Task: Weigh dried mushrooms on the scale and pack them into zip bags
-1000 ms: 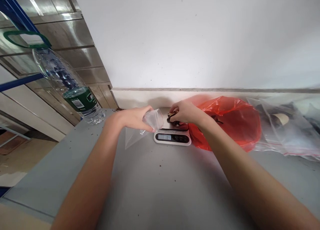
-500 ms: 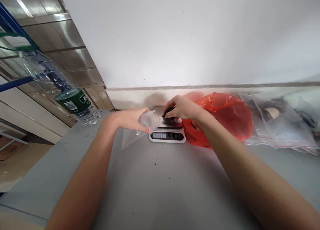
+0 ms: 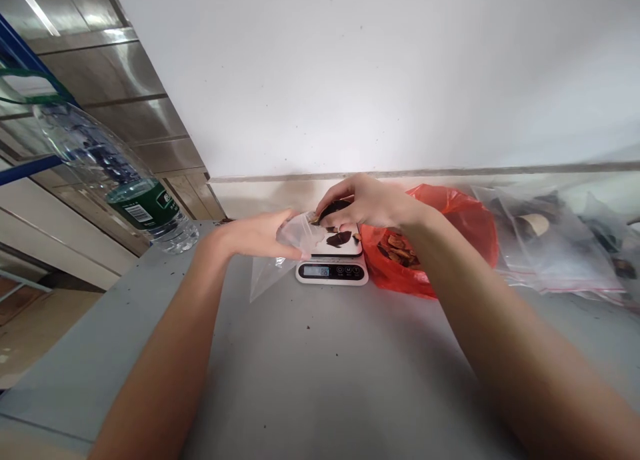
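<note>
**While the clear bag gapes, dark pieces hover**

With its grip closed on the bag's rim, the left hand sits just left of the scale on the bench. The right hand pinches the dark pieces between fingertips at the bag's mouth.

so the scale sits on the table by the wall, loose bag right beside it, big bottle way off left, more bags far right
</note>
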Motion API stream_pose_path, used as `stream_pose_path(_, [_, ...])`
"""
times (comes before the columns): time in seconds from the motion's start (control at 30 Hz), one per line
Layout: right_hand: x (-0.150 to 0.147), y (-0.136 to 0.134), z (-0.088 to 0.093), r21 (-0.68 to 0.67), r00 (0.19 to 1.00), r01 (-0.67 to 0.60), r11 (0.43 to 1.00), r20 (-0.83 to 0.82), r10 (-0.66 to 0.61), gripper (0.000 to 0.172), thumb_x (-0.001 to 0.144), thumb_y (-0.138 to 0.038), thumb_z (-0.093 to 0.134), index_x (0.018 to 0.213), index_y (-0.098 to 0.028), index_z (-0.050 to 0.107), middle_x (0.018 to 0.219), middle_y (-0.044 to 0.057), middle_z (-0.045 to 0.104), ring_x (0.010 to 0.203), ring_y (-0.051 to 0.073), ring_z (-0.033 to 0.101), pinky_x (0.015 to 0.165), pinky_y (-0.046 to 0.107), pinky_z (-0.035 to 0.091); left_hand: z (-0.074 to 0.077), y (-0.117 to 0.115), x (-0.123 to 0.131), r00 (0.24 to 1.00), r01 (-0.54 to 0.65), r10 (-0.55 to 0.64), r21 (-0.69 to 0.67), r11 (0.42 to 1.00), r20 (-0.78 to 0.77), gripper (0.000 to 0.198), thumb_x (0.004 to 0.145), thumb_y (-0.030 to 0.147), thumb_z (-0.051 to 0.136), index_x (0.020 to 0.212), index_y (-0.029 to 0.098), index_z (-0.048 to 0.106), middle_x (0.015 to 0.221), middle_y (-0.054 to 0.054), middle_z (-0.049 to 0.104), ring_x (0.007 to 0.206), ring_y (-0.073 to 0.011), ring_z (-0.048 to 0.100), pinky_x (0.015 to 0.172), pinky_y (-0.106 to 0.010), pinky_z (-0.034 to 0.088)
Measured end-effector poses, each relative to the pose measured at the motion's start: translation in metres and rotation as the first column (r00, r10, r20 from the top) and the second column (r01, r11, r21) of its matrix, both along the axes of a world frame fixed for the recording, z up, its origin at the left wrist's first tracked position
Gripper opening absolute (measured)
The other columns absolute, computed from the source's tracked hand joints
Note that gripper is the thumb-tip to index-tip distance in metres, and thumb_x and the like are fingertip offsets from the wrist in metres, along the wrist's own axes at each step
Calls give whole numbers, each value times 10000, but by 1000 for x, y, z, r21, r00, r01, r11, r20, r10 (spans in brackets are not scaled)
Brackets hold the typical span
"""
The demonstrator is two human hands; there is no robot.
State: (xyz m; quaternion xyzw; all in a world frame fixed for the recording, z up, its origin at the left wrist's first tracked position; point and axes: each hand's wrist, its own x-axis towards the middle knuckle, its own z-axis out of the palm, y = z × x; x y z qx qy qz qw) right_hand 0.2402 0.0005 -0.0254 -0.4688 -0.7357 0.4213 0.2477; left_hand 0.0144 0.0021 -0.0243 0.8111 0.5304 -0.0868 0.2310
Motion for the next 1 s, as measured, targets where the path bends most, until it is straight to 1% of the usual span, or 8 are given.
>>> stream_pose_path(0.1, [-10, -5, 0, -18, 1000, 0, 1000, -6, -1, 153, 803, -32, 704, 859, -171, 734, 765, 15, 720, 570, 101, 603, 503, 249, 482, 2, -3, 3, 998, 3, -4, 15, 1000, 61, 1109, 750, 876, 626, 1645, 287, 340, 1664, -131, 486, 1480, -436, 489, 1094, -471, 506])
stream_pose_path(0.3, [-17, -16, 7, -42, 991, 117, 992, -64, -119, 453, 727, -5, 802, 1024, -231, 545, 924, 16, 758, 591, 101, 610, 474, 232, 453, 8, -6, 4, 991, 3, -6, 23, 1000, 135, 989, 775, 828, 649, 1552, 254, 440, 1509, -135, 633, 1326, -393, 630, 988, -413, 549])
stream_pose_path(0.43, [-15, -21, 12, -14, 983, 83, 996, -160, -84, 335, 757, -43, 794, 936, -222, 574, 933, 36, 773, 655, 124, 660, 525, 244, 474, 10, -8, 5, 984, 22, -22, 2, 1000, 176, 839, 814, 753, 658, 1466, 253, 488, 1356, -109, 719, 1158, -338, 714, 910, -371, 552])
stream_pose_path(0.57, [-16, -22, 13, 70, 977, 134, 988, -174, -121, 180, 830, -56, 708, 843, -201, 603, 865, 41, 769, 713, 139, 689, 608, 262, 506, 9, -7, 1, 979, 35, -39, 23, 999, 201, 884, 825, 735, 659, 1523, 239, 437, 1249, -95, 751, 1075, -324, 726, 871, -371, 546])
stream_pose_path(0.7, [-7, -15, 7, 209, 935, 313, 927, 106, -339, 108, 880, -87, 646, 896, -192, 664, 953, 79, 778, 854, 207, 732, 705, 308, 539, 11, -5, -9, 971, 32, -34, 11, 999, 235, 892, 845, 685, 664, 1576, 244, 404, 1204, -68, 772, 1066, -303, 728, 868, -332, 527])
stream_pose_path(0.8, [5, -9, 1, 138, 870, 244, 960, 407, -279, 178, 875, -147, 685, 1041, -203, 721, 1166, 103, 778, 1036, 258, 725, 820, 337, 557, 13, -6, -14, 973, -7, -1, 33, 999, 232, 875, 829, 678, 681, 1555, 254, 439, 1289, -84, 754, 1108, -311, 719, 866, -318, 524])
stream_pose_path(0.87, [10, -8, 0, 49, 837, 211, 976, 506, -206, 302, 850, -189, 746, 1148, -217, 709, 1280, 103, 749, 1139, 273, 701, 878, 337, 553, 14, -7, -15, 975, -34, 28, 23, 999, 218, 847, 824, 664, 689, 1531, 252, 471, 1288, -93, 758, 1091, -315, 725, 861, -324, 527])
stream_pose_path(1.0, [9, -10, 1, -7, 764, 245, 969, 617, -189, 359, 778, -131, 778, 1105, -233, 670, 1239, 86, 740, 1042, 266, 710, 753, 312, 536, 13, -8, -11, 977, -22, 23, -5, 1000, 213, 818, 837, 599, 691, 1548, 263, 466, 1328, -71, 748, 1091, -294, 726, 874, -312, 520])
